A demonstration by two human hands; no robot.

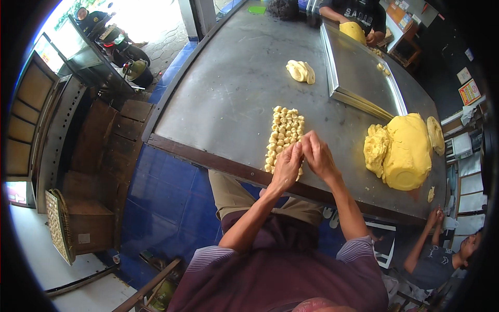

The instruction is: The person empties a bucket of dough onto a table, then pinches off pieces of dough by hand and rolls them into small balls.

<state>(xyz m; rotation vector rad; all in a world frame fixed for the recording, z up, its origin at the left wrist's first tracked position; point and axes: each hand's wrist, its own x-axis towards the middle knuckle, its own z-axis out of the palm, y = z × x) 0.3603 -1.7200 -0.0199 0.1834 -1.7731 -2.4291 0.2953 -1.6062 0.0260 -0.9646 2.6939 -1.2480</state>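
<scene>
Small pale dough balls (283, 136) lie in a tight, long block on the grey metal table, close to its near edge. Over the block's right side my left hand (288, 165) is closed, thumb pointing up. Right beside it, my right hand (318, 156) is closed with bent fingers, its tips almost meeting the left thumb. Whatever sits between the fingers is hidden. Farther off lies a loose folded lump of pale dough (300, 72). To the right of my hands rests a big mound of yellow dough (408, 151) with a rougher piece against it.
Stacked metal trays (358, 67) stand on the table (218, 88) at the far right. Behind them a co-worker (358, 15) has both hands at a yellow dough lump (353, 32). Another person (436, 260) is at the lower right. A wooden rim (208, 164) borders the table's near side.
</scene>
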